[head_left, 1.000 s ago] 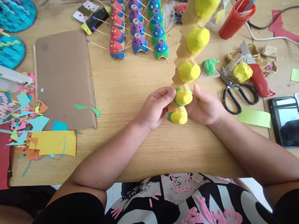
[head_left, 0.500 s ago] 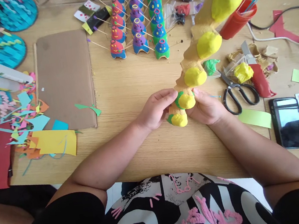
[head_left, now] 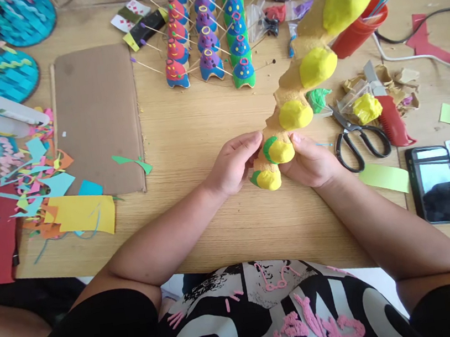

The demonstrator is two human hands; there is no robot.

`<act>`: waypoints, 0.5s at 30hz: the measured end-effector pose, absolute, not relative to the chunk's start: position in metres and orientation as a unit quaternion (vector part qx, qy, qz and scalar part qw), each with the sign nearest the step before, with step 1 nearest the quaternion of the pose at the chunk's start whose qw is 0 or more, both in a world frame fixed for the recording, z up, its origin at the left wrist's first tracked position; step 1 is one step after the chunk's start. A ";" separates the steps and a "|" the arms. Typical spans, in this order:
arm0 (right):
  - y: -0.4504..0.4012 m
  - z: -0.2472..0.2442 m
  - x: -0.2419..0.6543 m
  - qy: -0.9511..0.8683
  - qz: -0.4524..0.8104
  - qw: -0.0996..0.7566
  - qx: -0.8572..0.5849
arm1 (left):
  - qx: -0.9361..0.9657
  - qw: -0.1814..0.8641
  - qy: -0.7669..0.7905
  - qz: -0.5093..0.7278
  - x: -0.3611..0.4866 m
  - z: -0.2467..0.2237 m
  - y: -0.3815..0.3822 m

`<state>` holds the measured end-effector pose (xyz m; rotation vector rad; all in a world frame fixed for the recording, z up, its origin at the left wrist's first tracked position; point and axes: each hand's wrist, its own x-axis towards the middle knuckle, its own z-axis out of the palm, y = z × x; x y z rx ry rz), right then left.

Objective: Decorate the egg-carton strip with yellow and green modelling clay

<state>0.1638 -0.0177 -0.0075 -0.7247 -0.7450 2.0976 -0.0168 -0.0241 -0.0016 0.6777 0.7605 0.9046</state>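
Between both hands is a tan egg-carton strip, tilted up and away to the right. Yellow clay covers part of each of its several bumps, and green clay lines the two bumps closest to me. My left hand grips the strip's left side, thumb on top near the green clay. On the opposite side, my right hand holds it with the thumb by the second bump; its other fingers are hidden underneath. A lump of green clay lies just beyond my right hand, and black-handled scissors rest to its right.
Painted-looking caterpillar strips stand at the back. Cardboard and paper scraps lie to the left. Rightward are a red cup, yellow clay, a red-handled cutter and a phone.
The strip's far end has shifted slightly right and down. My left thumb has slid a little back from the green clay; both hands keep their hold.
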 end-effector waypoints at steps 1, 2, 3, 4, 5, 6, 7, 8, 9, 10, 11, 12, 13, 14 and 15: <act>-0.018 -0.008 0.164 -0.293 0.826 0.389 -0.283 | 0.321 0.773 0.349 0.422 -0.017 -0.003 -0.024; -0.017 -0.008 0.165 -0.295 0.828 0.386 -0.281 | 0.333 0.765 0.346 0.429 -0.018 -0.004 -0.024; -0.017 -0.008 0.165 -0.299 0.829 0.383 -0.278 | 0.345 0.758 0.344 0.434 -0.019 -0.005 -0.025; -0.017 -0.009 0.165 -0.305 0.828 0.380 -0.276 | 0.354 0.752 0.343 0.438 -0.019 -0.005 -0.025; -0.018 -0.009 0.166 -0.312 0.827 0.378 -0.274 | 0.362 0.748 0.343 0.439 -0.020 -0.006 -0.025; -0.018 -0.009 0.166 -0.318 0.825 0.378 -0.274 | 0.366 0.744 0.344 0.440 -0.020 -0.006 -0.025; -0.018 -0.008 0.166 -0.323 0.822 0.382 -0.274 | 0.369 0.742 0.346 0.440 -0.020 -0.006 -0.025; -0.019 -0.008 0.165 -0.326 0.819 0.385 -0.274 | 0.370 0.741 0.347 0.440 -0.021 -0.005 -0.024; -0.019 -0.007 0.165 -0.329 0.817 0.387 -0.273 | 0.370 0.741 0.346 0.440 -0.021 -0.005 -0.024; -0.019 -0.006 0.164 -0.330 0.816 0.390 -0.271 | 0.369 0.742 0.345 0.440 -0.021 -0.004 -0.024; -0.020 -0.005 0.164 -0.331 0.815 0.392 -0.269 | 0.367 0.744 0.343 0.440 -0.021 -0.003 -0.024; -0.020 -0.005 0.164 -0.329 0.814 0.396 -0.268 | 0.364 0.747 0.341 0.440 -0.021 -0.003 -0.023; -0.020 -0.005 0.163 -0.327 0.813 0.400 -0.269 | 0.360 0.750 0.339 0.439 -0.020 -0.003 -0.023; -0.020 -0.005 0.163 -0.324 0.813 0.403 -0.269 | 0.356 0.754 0.338 0.437 -0.020 -0.003 -0.023; -0.020 -0.006 0.163 -0.321 0.813 0.404 -0.271 | 0.350 0.759 0.336 0.434 -0.020 -0.004 -0.023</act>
